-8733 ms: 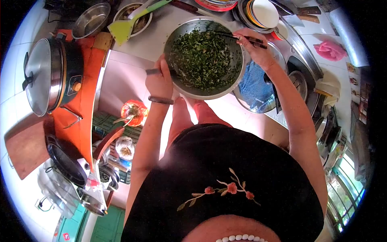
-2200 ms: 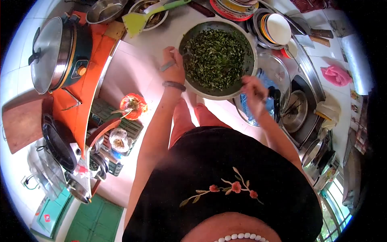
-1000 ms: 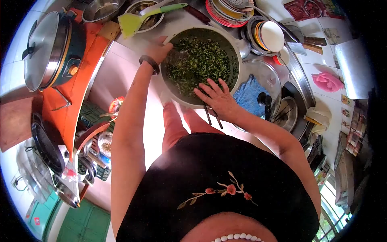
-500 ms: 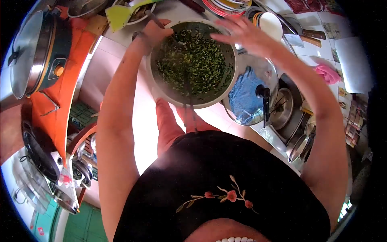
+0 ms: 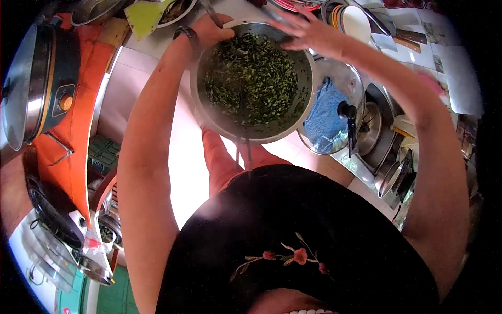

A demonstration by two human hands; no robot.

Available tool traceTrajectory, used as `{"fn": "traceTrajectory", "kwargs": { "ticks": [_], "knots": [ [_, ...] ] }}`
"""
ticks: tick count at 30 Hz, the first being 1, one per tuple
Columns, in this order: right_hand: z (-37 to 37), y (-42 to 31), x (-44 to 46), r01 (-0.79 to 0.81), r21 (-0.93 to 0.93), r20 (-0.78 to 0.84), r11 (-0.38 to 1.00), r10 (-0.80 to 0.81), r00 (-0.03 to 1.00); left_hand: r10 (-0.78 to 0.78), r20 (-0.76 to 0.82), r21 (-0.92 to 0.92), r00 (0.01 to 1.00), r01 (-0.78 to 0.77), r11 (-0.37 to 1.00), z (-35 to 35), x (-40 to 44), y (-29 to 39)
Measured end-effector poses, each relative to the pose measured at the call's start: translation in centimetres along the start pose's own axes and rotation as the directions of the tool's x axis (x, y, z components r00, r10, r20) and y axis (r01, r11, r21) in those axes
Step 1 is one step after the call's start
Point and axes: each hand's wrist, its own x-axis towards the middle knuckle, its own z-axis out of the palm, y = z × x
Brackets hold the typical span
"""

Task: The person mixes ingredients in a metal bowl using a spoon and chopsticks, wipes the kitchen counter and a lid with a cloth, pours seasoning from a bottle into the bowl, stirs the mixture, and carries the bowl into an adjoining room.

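Observation:
A large metal pot (image 5: 308, 86) holds finely chopped green leaves (image 5: 256, 78), with faint steam over it. At its far left rim, my left hand (image 5: 212, 31), wearing a dark bracelet, is closed around the handle of a long-handled metal utensil (image 5: 209, 9). The utensil's head is mostly buried in the greens, so I cannot tell its exact kind. My right hand (image 5: 309, 35) is above the far right rim, fingers spread and partly blurred, holding nothing visible. Close to the pot's right side is a glass lid (image 5: 337, 70) with a black knob; a blue cloth (image 5: 325, 118) shows there.
Stacked plates and a white bowl (image 5: 350, 23) stand at the far right beside knives (image 5: 410, 39). A sink (image 5: 387, 146) with pans lies to the right. On the left, an electric cooker (image 5: 52, 89) sits on an orange surface (image 5: 83, 104). A lime-green utensil (image 5: 144, 18) lies far left.
My right hand has moved slightly up, its fingers still spread. My left hand keeps its grip on the utensil, shifted slightly right. The whole view has shifted a little.

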Motion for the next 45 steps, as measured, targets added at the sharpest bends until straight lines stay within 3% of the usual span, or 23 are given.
{"fn": "traceTrajectory", "kwargs": {
  "ticks": [4, 5, 8, 9, 12, 13, 16, 19, 21, 22, 23, 24, 25, 28, 29, 32, 35, 38, 39, 42, 43, 44, 45],
  "knots": [
    [1.1, -6.6, -4.5, -0.237, 0.113, 0.099, 0.965, 0.227, 0.969, -0.077, -0.163, -0.15, 0.984, 0.053, 0.987, 1.3, -2.0, 0.4],
    [1.5, -8.0, -5.1, -0.284, 0.132, 0.099, 0.95, 0.272, 0.957, -0.052, -0.193, -0.021, 0.98, 0.049, 0.999, 1.3, -2.0, 0.6],
    [1.0, -12.6, -6.2, -0.436, 0.183, 0.139, 0.881, 0.416, 0.899, -0.067, -0.245, 0.066, 0.967, 0.085, 0.994, 1.8, -2.3, 0.3],
    [0.6, -14.2, -6.3, -0.483, 0.195, 0.16, 0.854, 0.458, 0.874, -0.143, -0.288, -0.022, 0.947, 0.142, 0.99, 2.1, -2.8, 1.0],
    [-0.2, -18.5, -5.0, -0.657, 0.158, 0.248, 0.737, 0.614, 0.749, -0.038, -0.541, 0.041, 0.84, 0.071, 0.997, 4.8, -3.2, -1.6],
    [0.4, -19.7, -4.5, -0.67, 0.154, 0.248, 0.726, 0.628, 0.737, -0.01, -0.629, 0.054, 0.778, 0.057, 0.997, 5.7, -3.5, -2.0],
    [-0.2, -22.3, -2.8, -0.741, 0.158, 0.236, 0.652, 0.704, 0.67, -0.156, -0.666, -0.07, 0.729, 0.147, 0.987, 7.3, -6.1, 0.2],
    [-1.2, -23.0, -2.0, -0.781, 0.325, 0.329, 0.534, 0.71, 0.622, -0.238, -0.783, -0.232, 0.575, 0.085, 0.969, 9.0, -7.5, 1.9],
    [-2.0, -22.2, -1.3, -0.798, 0.434, 0.394, 0.419, 0.708, 0.586, -0.281, -0.761, -0.291, 0.585, 0.08, 0.953, 9.4, -7.9, 1.8],
    [-3.0, -21.3, -1.0, -0.793, 0.458, 0.352, 0.403, 0.737, 0.578, -0.305, -0.748, -0.322, 0.589, 0.079, 0.943, 9.6, -8.1, 2.3],
    [-4.0, -20.3, -0.9, -0.788, 0.48, 0.31, 0.386, 0.765, 0.564, -0.26, -0.782, -0.328, 0.567, -0.018, 0.945, 9.8, -8.1, 3.0],
    [-4.5, -19.5, -0.8, -0.784, 0.5, 0.27, 0.368, 0.794, 0.545, -0.279, -0.775, -0.329, 0.567, 0.014, 0.944, 9.7, -8.1, 3.4],
    [-3.9, -19.0, -0.9, -0.769, 0.485, 0.082, 0.415, 0.854, 0.513, -0.299, -0.768, -0.333, 0.567, 0.046, 0.942, 9.6, -8.2, 3.9],
    [-7.2, -16.0, 0.1, -0.754, 0.595, 0.088, 0.278, 0.91, 0.405, -0.302, -0.759, -0.323, 0.576, 0.07, 0.944, 9.7, -7.9, 3.4],
    [-7.6, -15.4, 0.4, -0.732, 0.584, -0.062, 0.351, 0.918, 0.391, -0.326, -0.747, -0.339, 0.58, 0.089, 0.937, 9.7, -8.0, 3.4],
    [-6.0, -14.5, 1.0, -0.716, 0.543, -0.063, 0.438, 0.872, 0.485, -0.33, -0.751, -0.322, 0.572, 0.119, 0.939, 9.9, -8.2, 3.5],
    [-4.2, -15.5, 1.3, -0.801, 0.302, 0.186, 0.517, 0.792, 0.582, -0.344, -0.744, -0.337, 0.573, 0.123, 0.934, 9.7, -8.2, 4.2],
    [-5.7, -14.7, 0.9, -0.77, 0.321, 0.169, 0.551, 0.767, 0.619, -0.297, -0.75, -0.316, 0.59, 0.074, 0.946, 9.0, -8.4, 4.9],
    [-4.7, -13.8, 0.5, -0.714, 0.387, 0.06, 0.583, 0.757, 0.651, -0.265, -0.75, -0.298, 0.606, 0.048, 0.953, 9.0, -8.3, 4.9],
    [-5.5, -8.8, 0.3, -0.549, 0.085, -0.016, 0.831, 0.552, 0.834, -0.189, -0.739, -0.111, 0.647, 0.16, 0.981, 8.5, -6.2, 1.0],
    [-5.1, -7.0, 0.2, -0.468, 0.007, -0.045, 0.884, 0.468, 0.883, -0.149, -0.692, -0.093, 0.706, 0.118, 0.989, 7.8, -5.8, 1.0],
    [-4.8, -5.1, 0.2, -0.449, 0.047, 0.027, 0.892, 0.448, 0.894, -0.104, -0.642, -0.076, 0.759, 0.071, 0.995, 6.9, -5.1, 1.0],
    [-5.0, -2.7, 0.2, -0.313, -0.035, 0.064, 0.949, 0.314, 0.947, 0.034, -0.663, 0.111, 0.748, 0.053, 0.992, 6.9, -4.0, -1.6]
  ]
}}
